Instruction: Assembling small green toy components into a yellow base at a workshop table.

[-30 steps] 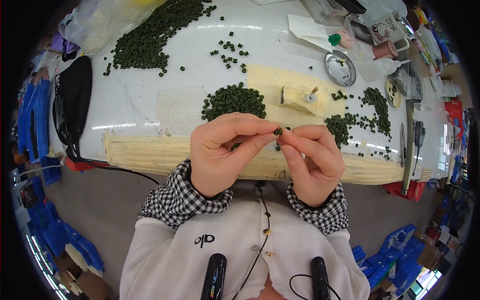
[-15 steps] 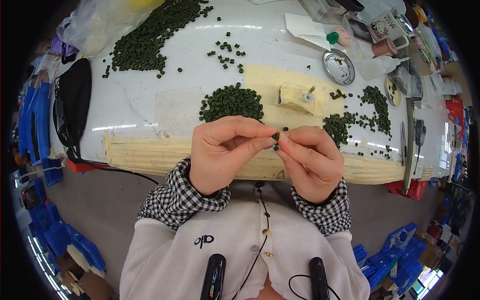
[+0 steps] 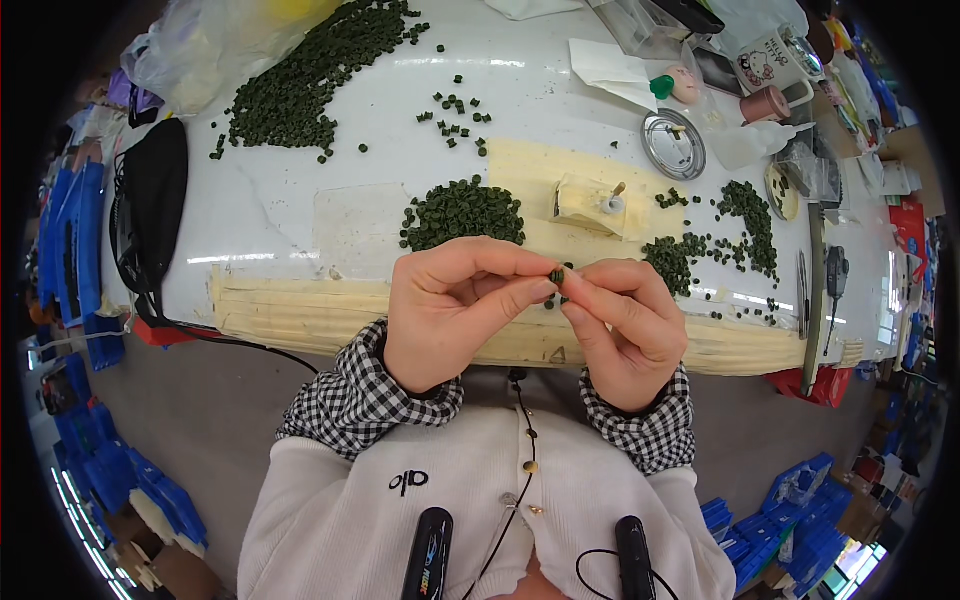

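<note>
Between the thumb and forefinger of my left hand (image 3: 440, 310) is a small dark green cylindrical piece (image 3: 556, 276). My right hand (image 3: 632, 325) is closed in a pinch at the same piece, its fingertips meeting the piece's right side and partly hiding it. Both hands are just over the table's near edge. Beyond my left hand lies a heap of similar dark green pieces (image 3: 462, 214). A cream-coloured block with an upright pin (image 3: 590, 206) stands beyond my right hand. More loose green pieces (image 3: 668, 262) lie to its right.
A large pile of green pieces (image 3: 290, 95) spreads at the back left beside a clear plastic bag (image 3: 200, 60). A black cloth item (image 3: 150, 200) lies at the left edge. Rightward are a round metal lid (image 3: 672, 150), a squeeze bottle (image 3: 745, 147) and a thread spool (image 3: 765, 106).
The green piece has shifted slightly right and turned a little in my fingertips. My right hand's lower fingertip has moved slightly away from it. The view has shifted a little.
</note>
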### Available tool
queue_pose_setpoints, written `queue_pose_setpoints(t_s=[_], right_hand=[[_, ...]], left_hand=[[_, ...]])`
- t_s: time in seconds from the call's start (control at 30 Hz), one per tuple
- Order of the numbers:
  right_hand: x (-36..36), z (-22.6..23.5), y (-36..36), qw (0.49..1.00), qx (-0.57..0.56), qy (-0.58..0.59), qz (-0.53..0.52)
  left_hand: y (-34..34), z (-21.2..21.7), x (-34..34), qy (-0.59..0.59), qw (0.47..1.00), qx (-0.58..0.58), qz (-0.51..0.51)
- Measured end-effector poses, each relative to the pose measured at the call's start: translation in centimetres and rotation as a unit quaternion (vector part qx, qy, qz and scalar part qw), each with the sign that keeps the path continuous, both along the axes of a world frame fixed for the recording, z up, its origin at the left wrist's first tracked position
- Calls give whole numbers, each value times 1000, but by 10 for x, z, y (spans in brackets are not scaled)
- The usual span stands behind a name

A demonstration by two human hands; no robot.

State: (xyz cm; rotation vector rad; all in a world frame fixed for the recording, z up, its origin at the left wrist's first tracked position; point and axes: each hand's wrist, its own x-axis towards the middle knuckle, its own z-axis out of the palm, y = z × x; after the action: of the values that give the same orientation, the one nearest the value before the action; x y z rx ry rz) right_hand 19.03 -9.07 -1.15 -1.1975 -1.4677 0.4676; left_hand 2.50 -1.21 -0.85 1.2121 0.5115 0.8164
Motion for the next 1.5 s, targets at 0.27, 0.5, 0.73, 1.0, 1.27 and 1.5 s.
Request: queue_pose_setpoints(t_s=[0.27,0.5,0.73,1.0,1.27,1.5], right_hand=[[-1,1,0,1000,6,-10,-6],[2,0,0,999,0,-11,-33],[34,23,31,966,-20,-165,-196],[39,13,43,957,-42,-238,-163],[30,48,23,980,79,-96,-155],[19,33,31,994,1,101,30]], left_hand=[[1,0,0,1,1000,4,-3],[3,-3,2,-10,1000,-5,-3],[7,-6,7,11,999,-26,26],[6,-9,8,6,998,-38,45],[7,-12,8,-10,999,-33,27],[7,-13,8,-6,1000,-5,8]])
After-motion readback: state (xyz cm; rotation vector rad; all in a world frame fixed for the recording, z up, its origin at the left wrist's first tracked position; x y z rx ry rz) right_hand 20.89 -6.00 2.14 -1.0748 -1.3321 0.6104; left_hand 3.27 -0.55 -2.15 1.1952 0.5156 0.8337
